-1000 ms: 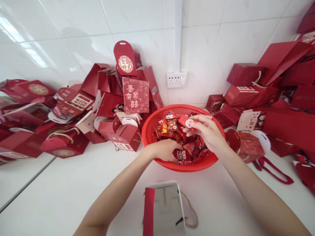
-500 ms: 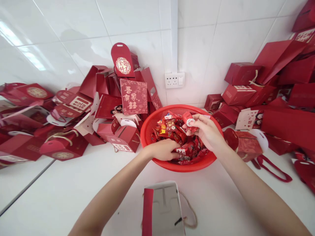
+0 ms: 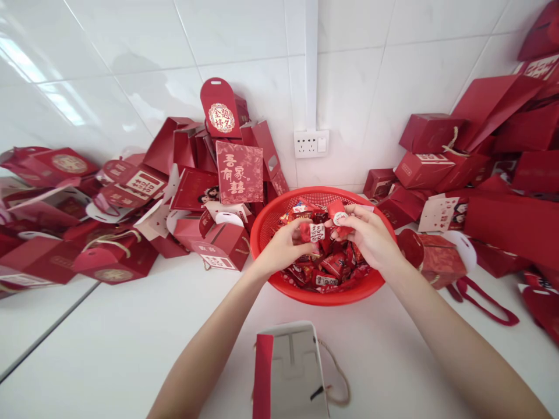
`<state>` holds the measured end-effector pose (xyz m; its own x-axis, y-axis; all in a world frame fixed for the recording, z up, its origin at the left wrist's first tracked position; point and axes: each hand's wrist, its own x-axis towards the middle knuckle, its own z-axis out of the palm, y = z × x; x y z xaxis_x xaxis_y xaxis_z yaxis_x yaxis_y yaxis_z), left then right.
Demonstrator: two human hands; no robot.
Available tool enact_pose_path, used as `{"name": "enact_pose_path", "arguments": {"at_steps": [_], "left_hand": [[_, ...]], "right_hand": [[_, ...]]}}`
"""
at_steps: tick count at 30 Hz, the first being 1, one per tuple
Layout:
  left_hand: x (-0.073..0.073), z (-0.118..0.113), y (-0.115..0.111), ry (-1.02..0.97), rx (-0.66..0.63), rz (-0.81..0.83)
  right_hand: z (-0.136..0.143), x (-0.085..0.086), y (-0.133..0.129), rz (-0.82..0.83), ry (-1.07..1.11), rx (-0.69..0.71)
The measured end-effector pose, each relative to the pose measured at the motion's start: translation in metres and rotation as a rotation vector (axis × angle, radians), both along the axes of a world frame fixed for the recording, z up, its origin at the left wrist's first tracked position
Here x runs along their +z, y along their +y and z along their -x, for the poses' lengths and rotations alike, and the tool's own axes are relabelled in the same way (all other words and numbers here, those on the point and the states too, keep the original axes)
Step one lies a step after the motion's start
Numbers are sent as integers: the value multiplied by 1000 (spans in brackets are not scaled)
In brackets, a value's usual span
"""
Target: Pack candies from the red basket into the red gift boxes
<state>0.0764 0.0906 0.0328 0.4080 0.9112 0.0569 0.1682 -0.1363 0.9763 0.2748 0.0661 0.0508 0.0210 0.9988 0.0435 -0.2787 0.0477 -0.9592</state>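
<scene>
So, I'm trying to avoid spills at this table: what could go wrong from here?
The small red packet pinched in the left hand might slip and drop into the red basket below. The right hand holds a second packet close by, so the two could knock together. The rope handle looping out beside the open box might catch a passing arm.

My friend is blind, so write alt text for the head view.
A person's left hand holds a small red packet, the right hand a second packet, over a red basket of wrapped packets. An open box stands nearer the viewer; red boxes crowd both sides before a tiled wall.
</scene>
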Motion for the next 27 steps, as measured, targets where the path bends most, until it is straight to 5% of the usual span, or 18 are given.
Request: {"name": "enact_pose_path", "arguments": {"at_steps": [11,20,24,27], "left_hand": [[2,-1,0,-188,-81,-127],[-3,-5,-2,-8,3,-341],[-2,-6,-4,148,-58,-283],[1,-7,-4,421,-336,-293]], "right_hand": [[1,-3,0,25,-47,110],[3,-5,-3,65,-118,225],[3,-6,-1,-17,-126,43],[1,-5,2,-44,-26,-140]]}}
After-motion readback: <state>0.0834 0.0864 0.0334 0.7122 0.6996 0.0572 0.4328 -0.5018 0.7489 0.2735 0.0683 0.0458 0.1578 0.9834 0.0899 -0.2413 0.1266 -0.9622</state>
